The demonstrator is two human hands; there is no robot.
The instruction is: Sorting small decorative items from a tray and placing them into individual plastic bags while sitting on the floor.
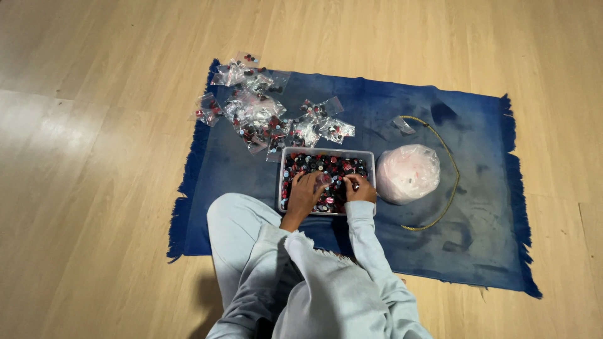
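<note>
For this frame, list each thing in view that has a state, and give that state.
Clear plastic tray: open-topped, full of small red, black and white pieces.
Left hand: inside the tray, on the pieces; grip unclear.
Right hand: inside the tray, fingers curled; what it holds is hidden.
Small clear bags: filled with pieces, piled loosely on the rug.
White plastic bag: bulging, beside the tray.
Yellow cord: loose, curving around the white bag.
Blue rug: laid flat.

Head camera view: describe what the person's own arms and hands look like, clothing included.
Both hands are bare: no gloves, and no rings or watch can be made out at this size. The right arm wears a long pale grey-blue sleeve reaching down to the right hand. The left hand and its forearm show uncovered; a loose pale fabric with a frayed edge drapes near the elbow.
</note>
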